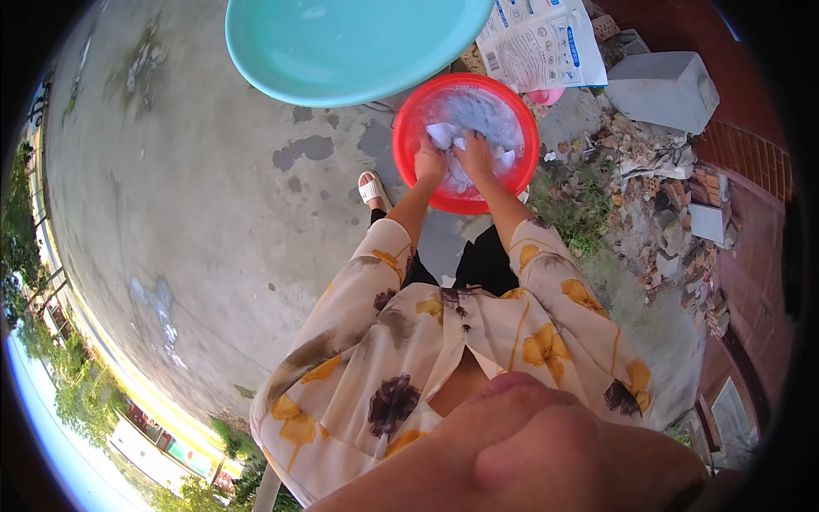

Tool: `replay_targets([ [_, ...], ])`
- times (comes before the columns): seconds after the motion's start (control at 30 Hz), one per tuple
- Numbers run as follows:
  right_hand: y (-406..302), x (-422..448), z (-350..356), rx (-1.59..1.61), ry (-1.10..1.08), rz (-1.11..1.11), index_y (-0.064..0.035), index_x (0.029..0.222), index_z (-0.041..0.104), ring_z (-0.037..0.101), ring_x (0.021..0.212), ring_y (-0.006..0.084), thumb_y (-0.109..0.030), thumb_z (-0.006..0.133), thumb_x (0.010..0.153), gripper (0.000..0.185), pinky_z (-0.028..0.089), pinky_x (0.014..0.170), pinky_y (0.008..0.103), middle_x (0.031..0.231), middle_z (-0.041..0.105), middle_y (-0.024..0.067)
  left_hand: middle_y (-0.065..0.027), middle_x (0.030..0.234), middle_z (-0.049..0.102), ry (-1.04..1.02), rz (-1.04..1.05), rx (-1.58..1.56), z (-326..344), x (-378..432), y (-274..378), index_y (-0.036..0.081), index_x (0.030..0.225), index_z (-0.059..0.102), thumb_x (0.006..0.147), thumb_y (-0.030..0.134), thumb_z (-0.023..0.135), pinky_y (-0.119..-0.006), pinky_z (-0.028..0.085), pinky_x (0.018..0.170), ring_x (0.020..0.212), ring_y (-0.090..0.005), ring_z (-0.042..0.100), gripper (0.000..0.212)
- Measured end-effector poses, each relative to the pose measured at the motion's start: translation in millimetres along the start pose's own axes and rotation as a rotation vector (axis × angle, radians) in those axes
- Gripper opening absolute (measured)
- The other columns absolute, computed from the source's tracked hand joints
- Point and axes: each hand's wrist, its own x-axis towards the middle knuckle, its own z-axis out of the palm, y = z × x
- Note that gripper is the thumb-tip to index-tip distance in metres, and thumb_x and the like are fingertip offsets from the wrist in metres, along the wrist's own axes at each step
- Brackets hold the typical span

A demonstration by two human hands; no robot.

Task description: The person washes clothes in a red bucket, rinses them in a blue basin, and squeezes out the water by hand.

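Both hands are inside a red plastic basin [402, 148] of sudsy, greyish water [470, 109] in front of me. My left hand [430, 160] grips a white cloth [441, 135], part of which sticks up out of the suds. Beside it my right hand [473, 153] has its fingers closed on a bunched piece of the same white fabric. More of the cloth lies in the foam around and between the hands. The fingertips are partly hidden by fabric and suds.
A large turquoise basin [352, 57] stands beyond the red one. At its right lies a printed plastic packet [544, 45] bearing writing, above a pink object [546, 96]. Rightward are a grey block [662, 89], weeds [569, 205] and brick rubble [665, 224]. Concrete ground [211, 179] spreads left.
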Motion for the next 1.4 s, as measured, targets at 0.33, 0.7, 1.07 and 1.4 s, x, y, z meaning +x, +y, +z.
replay_targets([
  [0.33,-18.0,-26.8,-24.7,1.004,-0.072,0.061,-0.0045,0.09,0.062,0.062,0.082,0.0163,-0.013,0.068,0.077,0.016,0.047,0.073,0.0314,0.086,0.064,0.0065,-0.0151,0.102,0.066,-0.51,-0.514,-1.218,12.2,46.7,-22.6,-0.003,0.12,0.057,0.084,0.041,0.068,-0.044,0.052,0.076,0.09,-0.0277,0.065,0.058],
  [0.7,-44.9,-8.5,-58.7,0.393,0.227,0.171,-0.0106,0.092,0.069,0.064,0.081,0.045,-0.048,0.055,0.088,0.04,0.049,0.073,0.0507,0.085,0.067,0.0232,-0.0172,0.105,0.066,-0.251,-0.204,-0.92,20.6,0.1,42.0,-0.01,0.114,0.06,0.093,0.049,0.054,-0.041,0.053,0.073,0.088,-0.026,0.065,0.062],
  [1.07,-101.2,-40.7,-65.0,0.412,0.225,-0.02,-0.0073,0.084,0.067,0.062,0.078,0.0464,-0.042,0.05,0.091,0.039,0.048,0.07,0.054,0.08,0.066,0.0238,-0.0174,0.113,0.063,-0.323,0.014,-0.758,7.6,35.0,-23.9,0.005,0.125,0.058,0.094,0.032,0.047,-0.04,0.05,0.083,0.1,-0.0277,0.061,0.043],
  [1.4,56.6,-2.2,-44.6,0.911,0.195,0.307,-0.0036,0.105,0.067,0.065,0.094,0.0291,-0.033,0.057,0.088,0.036,0.049,0.083,0.0374,0.097,0.068,0.0185,-0.0218,0.13,0.051,0.074,0.087,-0.374,-26.9,-11.7,-5.7,0.002,0.138,0.036,0.082,0.028,0.068,-0.04,0.045,0.096,0.114,-0.0352,0.055,0.069],
])
